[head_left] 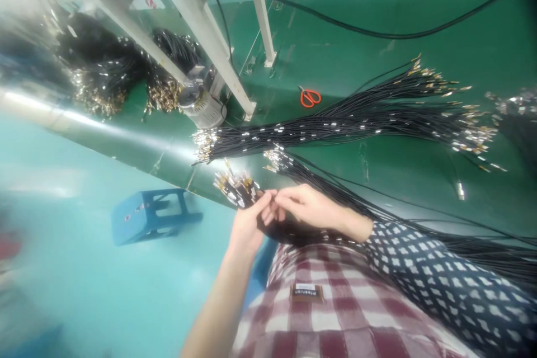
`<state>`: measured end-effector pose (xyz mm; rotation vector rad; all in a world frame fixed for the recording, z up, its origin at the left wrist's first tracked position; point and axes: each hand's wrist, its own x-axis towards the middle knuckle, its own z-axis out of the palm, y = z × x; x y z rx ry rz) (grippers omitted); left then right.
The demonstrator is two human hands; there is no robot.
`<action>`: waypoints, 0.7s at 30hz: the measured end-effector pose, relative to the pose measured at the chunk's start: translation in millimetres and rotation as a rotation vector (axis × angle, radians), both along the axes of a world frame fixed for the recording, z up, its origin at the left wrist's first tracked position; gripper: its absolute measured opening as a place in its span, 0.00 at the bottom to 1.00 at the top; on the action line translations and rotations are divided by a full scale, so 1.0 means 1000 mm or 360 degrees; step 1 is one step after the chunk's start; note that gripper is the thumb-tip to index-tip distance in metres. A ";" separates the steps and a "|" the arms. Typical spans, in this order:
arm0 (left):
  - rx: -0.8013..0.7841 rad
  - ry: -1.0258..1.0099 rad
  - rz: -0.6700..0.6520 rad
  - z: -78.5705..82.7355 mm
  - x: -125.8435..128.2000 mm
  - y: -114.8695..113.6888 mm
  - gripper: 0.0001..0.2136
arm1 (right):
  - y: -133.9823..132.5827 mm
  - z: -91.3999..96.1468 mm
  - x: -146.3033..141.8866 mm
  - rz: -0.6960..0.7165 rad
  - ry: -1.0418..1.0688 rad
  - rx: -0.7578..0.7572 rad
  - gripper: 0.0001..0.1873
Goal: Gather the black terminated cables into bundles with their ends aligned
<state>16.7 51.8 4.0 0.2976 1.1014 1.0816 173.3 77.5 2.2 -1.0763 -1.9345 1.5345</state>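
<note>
A bundle of black cables (289,232) with metal-tipped ends lies across my lap at the table's near edge. My left hand (251,221) is wrapped round this bundle just below its tips. Closed in a pinch, my right hand (304,204) meets the left fingers at the bundle; what its fingertips hold is too small to make out. Just beyond my hands, another cable bundle (327,182) runs off to the right. Farther back, a long bundle of black cables (310,130) stretches across the green table, with silver and gold-coloured tips at both ends.
Orange-handled scissors (310,98) lie behind the long bundle. A white-grey motor-like device (203,106) stands by the white frame legs (218,61). More cable heaps (100,67) sit at the left. A blue stool (153,215) stands on the floor.
</note>
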 end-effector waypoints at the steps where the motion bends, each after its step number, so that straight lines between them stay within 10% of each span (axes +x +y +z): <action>1: -0.0001 -0.0011 0.0016 -0.002 -0.002 -0.001 0.09 | 0.006 -0.010 0.006 0.0030 -0.0128 0.0000 0.19; 5: 0.0029 -0.0063 0.0012 -0.006 -0.008 -0.004 0.08 | 0.026 -0.064 0.027 -0.0190 -0.1172 0.0239 0.15; 9: 0.0048 -0.0122 -0.0073 -0.005 -0.010 -0.003 0.14 | 0.027 -0.100 0.034 -0.0149 -0.1463 0.0320 0.11; 21: 0.0034 -0.0149 -0.0126 0.000 -0.004 0.003 0.15 | -0.001 -0.110 0.014 -0.0063 -0.1639 0.0190 0.09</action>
